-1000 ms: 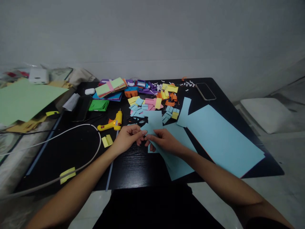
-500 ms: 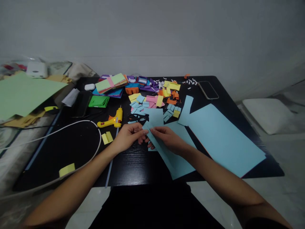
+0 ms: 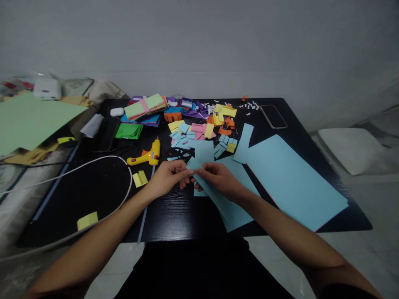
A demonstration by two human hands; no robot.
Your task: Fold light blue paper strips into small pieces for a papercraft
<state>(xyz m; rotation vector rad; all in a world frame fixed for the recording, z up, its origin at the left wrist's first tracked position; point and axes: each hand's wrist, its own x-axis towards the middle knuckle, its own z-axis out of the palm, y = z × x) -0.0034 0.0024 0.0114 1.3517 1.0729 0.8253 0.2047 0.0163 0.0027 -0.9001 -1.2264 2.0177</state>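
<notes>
Between my two hands is a light blue sheet of paper, its upper left end pinched and partly covered by fingers. My left hand grips the tip between thumb and fingers. My right hand pinches the same paper just to the right, thumb on top. Beneath and behind it lie other blue pieces, among them a blue rectangle. Black-handled scissors rest just beyond my left hand. Left of that hand is a yellow glue gun with a clear glue stick under it.
A stack of blue sheets covers the right side of the black table. Small folded pieces and scraps crowd the back. A phone lies at the back right. A white cable loops across the left side.
Both hands stay nearly in place on the blue paper. Its pinched end now shows less between the fingers, and the right fingers are drawn in closer. Nothing else has visibly moved.
</notes>
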